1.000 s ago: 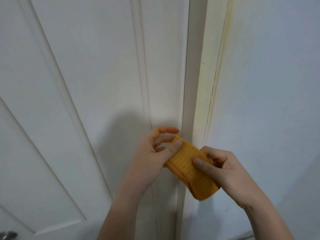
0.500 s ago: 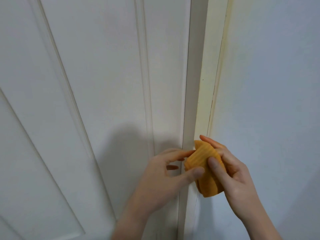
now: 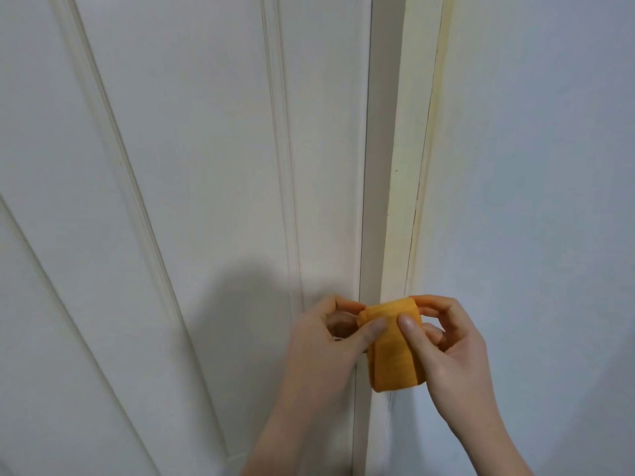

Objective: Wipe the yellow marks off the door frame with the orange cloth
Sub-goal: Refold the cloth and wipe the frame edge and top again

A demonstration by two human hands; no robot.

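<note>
The white panelled door (image 3: 171, 166) fills everything left of the tall cream-painted door frame (image 3: 402, 166), and the pale blue-grey wall (image 3: 532, 166) lies to its right. Low before the frame, the left hand (image 3: 326, 345) and right hand (image 3: 450, 348) each pinch the folded orange ribbed cloth (image 3: 391, 355) in a narrow grip, likely shaping a firm wiping pad. Faint yellow marks (image 3: 434, 108) streak the frame's right edge higher up. The frame behind the cloth is hidden, and I cannot tell whether the two touch.

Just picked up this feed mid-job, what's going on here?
A person grips a folded orange cloth with the left hand and right hand, both thumbs on its front, low in front of the door frame. Yellow marks run up the frame's edge beside the wall, above the cloth. Whether the cloth touches the frame cannot be told.
</note>
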